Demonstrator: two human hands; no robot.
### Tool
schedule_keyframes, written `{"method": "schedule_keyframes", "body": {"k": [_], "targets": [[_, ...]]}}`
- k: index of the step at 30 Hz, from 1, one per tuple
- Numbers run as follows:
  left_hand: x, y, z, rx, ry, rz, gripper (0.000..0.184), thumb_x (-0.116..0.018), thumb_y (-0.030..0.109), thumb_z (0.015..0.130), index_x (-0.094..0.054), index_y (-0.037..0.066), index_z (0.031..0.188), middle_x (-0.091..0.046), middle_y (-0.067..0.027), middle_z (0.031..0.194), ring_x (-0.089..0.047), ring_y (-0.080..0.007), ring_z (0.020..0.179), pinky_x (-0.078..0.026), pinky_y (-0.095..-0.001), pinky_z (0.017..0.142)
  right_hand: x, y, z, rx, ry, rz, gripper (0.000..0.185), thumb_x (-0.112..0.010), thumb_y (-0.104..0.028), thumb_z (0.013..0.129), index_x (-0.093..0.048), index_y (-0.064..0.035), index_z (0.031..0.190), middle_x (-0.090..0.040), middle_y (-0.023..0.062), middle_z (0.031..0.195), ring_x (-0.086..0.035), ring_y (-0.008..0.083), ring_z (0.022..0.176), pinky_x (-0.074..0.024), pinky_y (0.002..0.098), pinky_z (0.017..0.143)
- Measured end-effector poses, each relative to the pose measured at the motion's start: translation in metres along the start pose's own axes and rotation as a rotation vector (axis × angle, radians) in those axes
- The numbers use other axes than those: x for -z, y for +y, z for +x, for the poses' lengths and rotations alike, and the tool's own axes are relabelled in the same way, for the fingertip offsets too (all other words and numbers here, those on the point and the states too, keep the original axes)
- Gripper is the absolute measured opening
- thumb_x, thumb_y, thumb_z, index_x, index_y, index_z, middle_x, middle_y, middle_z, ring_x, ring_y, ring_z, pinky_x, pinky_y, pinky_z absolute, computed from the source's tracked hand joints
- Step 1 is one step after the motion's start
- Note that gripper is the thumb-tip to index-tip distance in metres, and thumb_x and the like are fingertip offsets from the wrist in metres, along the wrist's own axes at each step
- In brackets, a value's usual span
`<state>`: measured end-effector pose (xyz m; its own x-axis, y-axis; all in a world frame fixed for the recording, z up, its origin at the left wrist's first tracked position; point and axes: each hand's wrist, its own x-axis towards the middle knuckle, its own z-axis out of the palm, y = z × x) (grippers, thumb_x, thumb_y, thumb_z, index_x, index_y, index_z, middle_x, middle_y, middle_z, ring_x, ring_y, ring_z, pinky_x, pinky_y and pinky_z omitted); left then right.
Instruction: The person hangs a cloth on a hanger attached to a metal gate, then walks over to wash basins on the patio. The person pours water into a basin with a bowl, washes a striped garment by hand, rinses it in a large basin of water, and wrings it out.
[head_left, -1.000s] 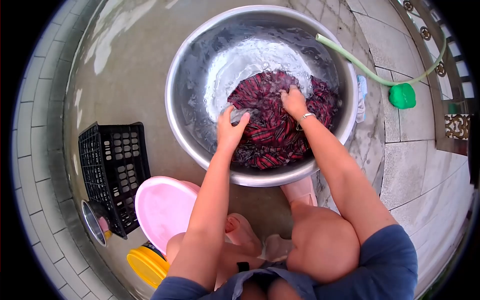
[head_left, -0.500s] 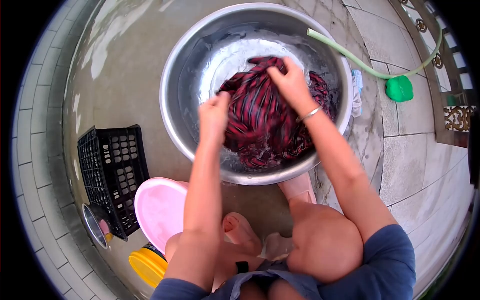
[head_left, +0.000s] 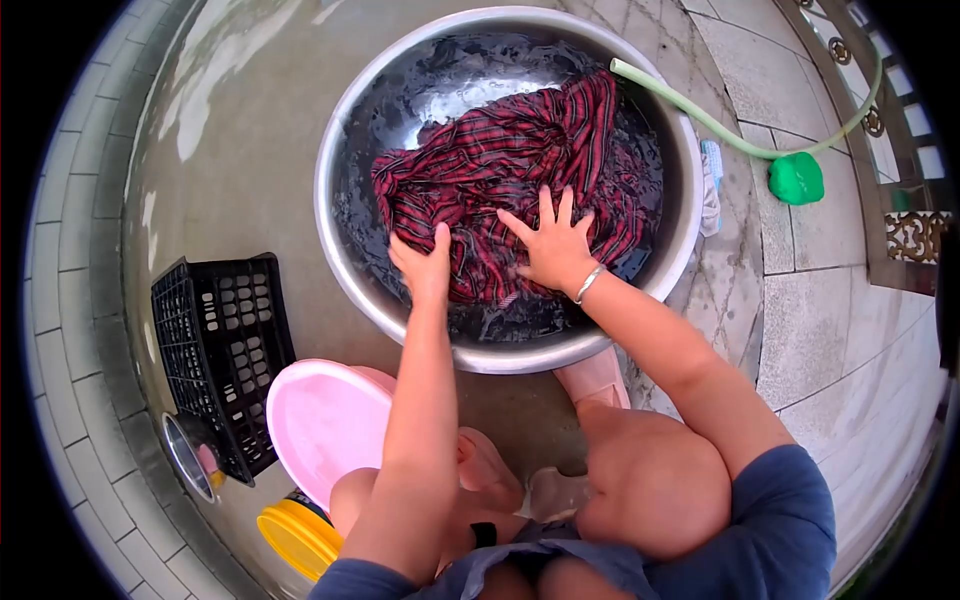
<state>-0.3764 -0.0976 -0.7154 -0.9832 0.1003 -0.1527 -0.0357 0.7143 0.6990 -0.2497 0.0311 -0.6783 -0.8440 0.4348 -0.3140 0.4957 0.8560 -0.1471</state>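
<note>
In the metal basin (head_left: 524,360) we see the red plaid cloth (head_left: 495,140) stretching from left to far right, mostly beyond our right hand (head_left: 558,250), spread wide on it and gripping nothing, with our half-open left hand (head_left: 424,270) at its near left edge, grip unclear, submerged folds hidden.

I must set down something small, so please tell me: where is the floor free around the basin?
Free: the floor left of the basin, beyond the crate; the paving at right, nearer than the green item. Crowded: near left, with crate, bowl and pink tub; inside the basin, cloth, left hand and right hand.
</note>
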Motion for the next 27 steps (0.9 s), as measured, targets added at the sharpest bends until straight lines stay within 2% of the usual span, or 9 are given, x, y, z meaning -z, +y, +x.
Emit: {"method": "schedule_keyframes", "body": {"k": [3,4,9,10,12,16,19,22,27], "targets": [[-0.016,-0.018,-0.02,0.066,-0.026,-0.384,0.072,-0.066,0.031,0.072,-0.03,-0.005,0.122,-0.043,-0.0173,0.119,-0.044,-0.0279,0.106,-0.035,-0.0351,0.091,-0.026,0.014,0.018,-0.038,-0.108,0.039,0.065,-0.06,-0.04,0.071,-0.03,-0.0364,0.128,-0.02,0.0219,0.133,-0.015,0.0472,0.12,-0.0357,0.0551,0.085],[-0.014,-0.018,-0.024,0.268,-0.145,-0.62,0.056,-0.064,0.023,0.074,-0.039,-0.006,0.114,-0.049,-0.0149,0.11,-0.05,-0.0255,0.097,-0.04,-0.0366,0.085,-0.045,0.024,0.027,-0.007,0.01,-0.105,0.051,-0.055,-0.03,0.075,-0.039,-0.0287,0.123,-0.039,0.0236,0.121,-0.033,0.0425,0.115,-0.0398,0.0467,0.084],[0.0,-0.015,0.009,0.579,-0.243,-1.087,0.024,-0.058,0.006,0.075,-0.054,-0.005,0.096,-0.059,-0.0124,0.089,-0.06,-0.0237,0.073,-0.049,-0.038,0.069,-0.009,0.06,0.048,-0.092,-0.193,0.204,0.039,-0.053,-0.036,0.075,-0.059,-0.0071,0.099,-0.056,0.0191,0.1,-0.052,0.0342,0.097,-0.0406,0.0436,0.081],[0.016,-0.009,0.021,0.642,-0.265,-1.158,0.022,-0.059,0.006,0.074,-0.056,-0.002,0.094,-0.061,-0.0124,0.087,-0.061,-0.0247,0.074,-0.05,-0.0394,0.071,-0.028,0.083,0.049,0.133,0.158,0.301,0.032,-0.056,-0.033,0.073,-0.06,-0.0068,0.091,-0.061,0.0162,0.089,-0.057,0.0323,0.086,-0.0445,0.041,0.075],[0.049,-0.014,0.049,0.584,-0.346,-1.217,0.02,-0.057,0.011,0.076,-0.057,0.001,0.094,-0.062,-0.013,0.089,-0.061,-0.0266,0.078,-0.05,-0.0414,0.073,-0.009,0.108,0.045,-0.06,0.087,0.809,0.023,-0.058,-0.02,0.073,-0.062,-0.002,0.087,-0.061,0.0098,0.069,-0.056,0.0185,0.064,-0.0442,0.026,0.063],[0.092,0.028,0.061,0.315,-0.239,-0.865,0.021,-0.057,0.009,0.077,-0.056,-0.002,0.094,-0.061,-0.0111,0.087,-0.061,-0.022,0.074,-0.05,-0.0367,0.068,0.028,0.116,0.021,-0.215,0.263,1.418,0.021,-0.056,-0.014,0.077,-0.059,0.0027,0.09,-0.06,0.0022,0.078,-0.051,0.0054,0.069,-0.0421,0.0223,0.065],[0.082,0.02,0.069,-0.073,-0.277,-0.397,0.025,-0.057,0.006,0.073,-0.054,-0.001,0.097,-0.06,-0.0086,0.085,-0.057,-0.0159,0.074,-0.046,-0.028,0.068,0.037,0.123,0.019,-0.045,0.007,0.928,0.026,-0.056,-0.019,0.078,-0.057,0.0019,0.093,-0.061,0.0118,0.083,-0.055,0.0137,0.076,-0.0424,0.0281,0.071],[0.062,0.014,0.045,-0.301,-0.39,-0.122,0.037,-0.055,0.006,0.066,-0.05,0.004,0.103,-0.061,-0.0145,0.087,-0.059,-0.0256,0.08,-0.044,-0.0332,0.074,0.073,0.085,0.004,0.059,-0.381,0.313,0.041,-0.059,-0.037,0.072,-0.058,-0.0047,0.097,-0.059,0.016,0.096,-0.055,0.0305,0.092,-0.0413,0.0358,0.081],[0.03,0.029,-0.011,-0.662,-0.586,0.593,0.027,-0.048,0.011,0.071,-0.053,0.015,0.098,-0.056,-0.0159,0.086,-0.056,-0.0355,0.081,-0.044,-0.0451,0.07,0.1,0.036,0.022,0.063,-0.362,0.189,0.04,-0.056,-0.044,0.073,-0.059,-0.0147,0.101,-0.059,0.013,0.098,-0.056,0.0267,0.093,-0.0432,0.0361,0.079]]}}
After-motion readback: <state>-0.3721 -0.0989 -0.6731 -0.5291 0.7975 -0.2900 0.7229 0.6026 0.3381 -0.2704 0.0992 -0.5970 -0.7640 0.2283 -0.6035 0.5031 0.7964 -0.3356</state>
